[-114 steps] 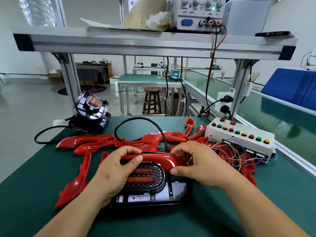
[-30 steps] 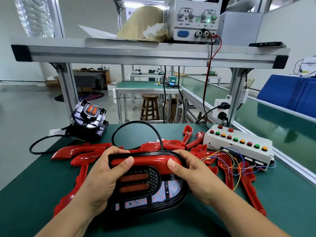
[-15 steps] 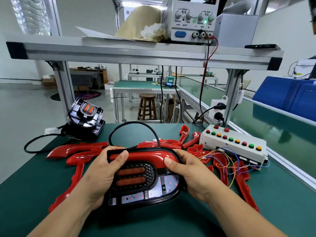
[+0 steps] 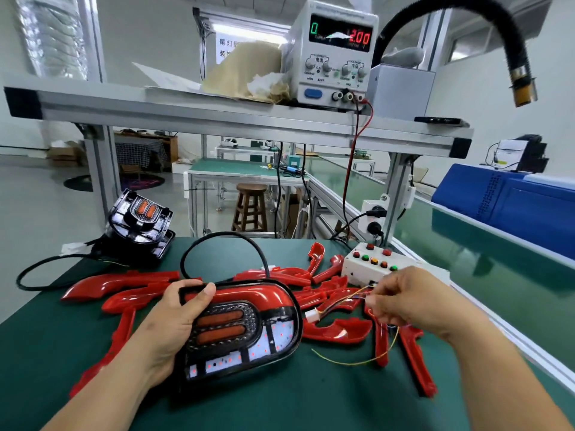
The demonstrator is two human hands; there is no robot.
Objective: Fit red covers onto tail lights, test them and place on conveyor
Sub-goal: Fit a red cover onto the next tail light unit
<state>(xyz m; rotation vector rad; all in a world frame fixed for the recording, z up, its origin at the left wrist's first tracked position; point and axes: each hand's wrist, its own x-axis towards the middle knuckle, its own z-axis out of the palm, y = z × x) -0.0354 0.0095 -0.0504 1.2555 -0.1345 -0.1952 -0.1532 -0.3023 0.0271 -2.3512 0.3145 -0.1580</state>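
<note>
While my left hand gripped the tail light, red cover seated, toward the counter's front edge with its long axis left-to-right, the fingers of my right hand pinched the wires, white connector just right of the tail light.

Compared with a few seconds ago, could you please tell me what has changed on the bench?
The right hand let go of the tail light and moved right toward the button box, where it now pinches the wires. The left hand still grips the tail light with its red cover on; the spare covers and second light stayed put.
</note>
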